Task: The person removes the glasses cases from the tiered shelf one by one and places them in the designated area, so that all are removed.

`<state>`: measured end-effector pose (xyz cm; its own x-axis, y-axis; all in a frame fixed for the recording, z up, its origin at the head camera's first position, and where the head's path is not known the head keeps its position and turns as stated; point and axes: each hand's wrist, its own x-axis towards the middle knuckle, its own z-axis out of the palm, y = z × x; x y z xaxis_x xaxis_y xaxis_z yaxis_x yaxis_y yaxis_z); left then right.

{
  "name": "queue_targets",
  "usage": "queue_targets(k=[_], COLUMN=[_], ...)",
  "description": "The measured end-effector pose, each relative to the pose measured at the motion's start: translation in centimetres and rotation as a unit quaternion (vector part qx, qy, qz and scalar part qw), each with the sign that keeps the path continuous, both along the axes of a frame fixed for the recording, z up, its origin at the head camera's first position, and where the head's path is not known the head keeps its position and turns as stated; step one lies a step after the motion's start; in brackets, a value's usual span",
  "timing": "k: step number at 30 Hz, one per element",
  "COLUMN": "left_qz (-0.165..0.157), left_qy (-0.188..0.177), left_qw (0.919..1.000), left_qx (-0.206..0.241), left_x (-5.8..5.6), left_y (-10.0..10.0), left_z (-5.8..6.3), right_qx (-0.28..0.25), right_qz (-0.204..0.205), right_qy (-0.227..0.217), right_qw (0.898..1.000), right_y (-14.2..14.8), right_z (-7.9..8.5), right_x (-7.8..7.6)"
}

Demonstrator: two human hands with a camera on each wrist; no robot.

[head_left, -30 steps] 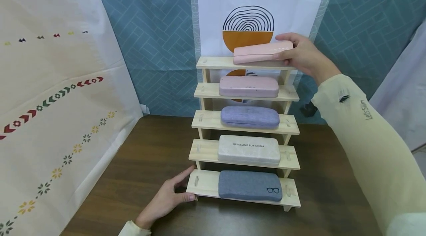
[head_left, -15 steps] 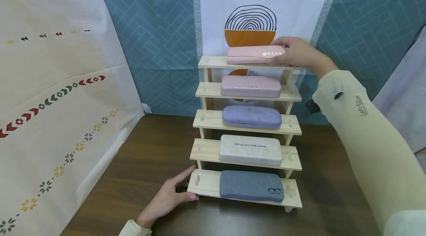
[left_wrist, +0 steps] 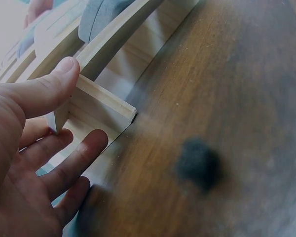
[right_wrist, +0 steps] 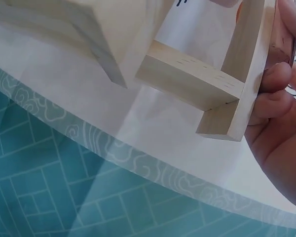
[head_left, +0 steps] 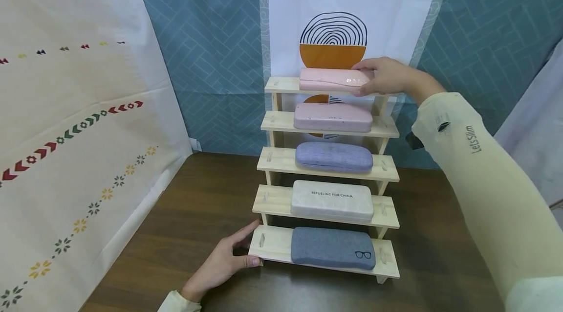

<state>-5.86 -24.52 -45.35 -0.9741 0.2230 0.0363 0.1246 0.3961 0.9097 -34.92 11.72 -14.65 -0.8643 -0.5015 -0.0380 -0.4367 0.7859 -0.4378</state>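
A stepped wooden display rack point(head_left: 271, 241) with several tiers stands on the table. On its top tier lies a pink glasses case point(head_left: 327, 79), its right end between the thumb and fingers of my right hand point(head_left: 391, 77). In the right wrist view, curled fingers point(right_wrist: 277, 79) show beside the rack's top board and part of the case. My left hand point(head_left: 222, 264) holds the left end of the lowest tier, thumb in front and index finger behind. The lower tiers carry a mauve case point(head_left: 333, 117), a purple case point(head_left: 334, 156), a white case point(head_left: 332, 199) and a blue-grey case point(head_left: 333, 248).
The rack stands on a dark wooden table point(head_left: 198, 194). Behind it hangs a teal and white patterned cloth point(head_left: 211, 57). A cream cloth with printed motifs point(head_left: 88, 155) slopes along the left side. A small black object point(head_left: 413, 141) shows beside the right sleeve.
The pink case, tilted and farther right one second ago, has shifted left and now lies level along the top tier, still in my right hand. My left hand has stayed at the rack.
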Motion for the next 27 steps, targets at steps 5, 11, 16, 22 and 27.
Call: queue_targets(k=[5,11,16,22,27], left_qz=[-0.002,-0.007,-0.004,-0.007,-0.014], left_qy=[-0.002,0.007,0.005,0.007,0.014], left_qw=[1.0000,0.9999,1.0000,0.9999,0.9997], left_qx=[0.007,0.012,0.006,0.005,0.011], left_x=[0.1,0.1,0.0,-0.1,-0.2], left_y=[0.0,0.0,0.0,0.1,0.0], left_z=[0.1,0.1,0.1,0.0,-0.2], right_qx=[0.000,0.028,0.030,0.028,0.036], right_qz=[0.005,0.011,0.007,0.004,0.004], right_qy=[-0.003,0.023,0.035,0.035,0.046], right_qw=[1.000,0.999,0.999,0.999,0.998], right_y=[-0.3,-1.2,-1.2,-1.1,-1.2], right_z=[0.0,-0.5,-0.7,-0.7,-0.9], right_x=[0.2,0.0,-0.1,-0.2,-0.3])
